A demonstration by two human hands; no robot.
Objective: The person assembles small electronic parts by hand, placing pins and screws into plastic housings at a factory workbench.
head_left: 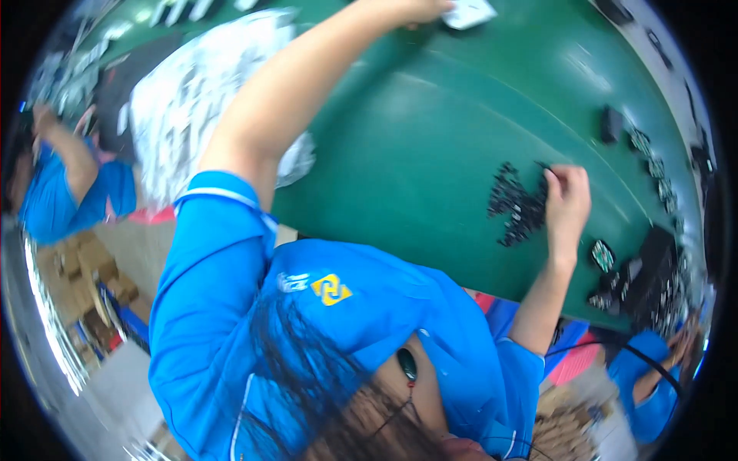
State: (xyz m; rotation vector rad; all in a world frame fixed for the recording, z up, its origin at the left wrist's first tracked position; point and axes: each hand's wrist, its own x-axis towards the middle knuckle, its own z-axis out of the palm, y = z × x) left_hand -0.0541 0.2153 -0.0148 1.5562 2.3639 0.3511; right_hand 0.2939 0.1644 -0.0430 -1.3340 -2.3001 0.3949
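Closest, seen from above, are the wearer's dark hair [296,369] and blue shirt [377,280]. Beyond it spreads a green tabletop [392,177]. On its right half lies a loose pile of small black pieces [513,211], and the right hand [567,196] is at the pile's right edge, thumb and fingers drawn toward each other; whether a piece is caught between them, I cannot tell. The step in hand looks like picking from this pile. The next move, I judge, calls for a fine fingertip pinch, parting one piece from its neighbours without scattering them. Right of that hand sit a small green-and-white part [603,255] and, farther off, a black block [611,124]. To the left lies a heap of whitish, shiny bags [207,88]. Farthest along the table, the left hand [419,9] reaches a flat white item [469,13]; the top edge cuts both off, so its grip cannot be told. That item probably needs steadying.
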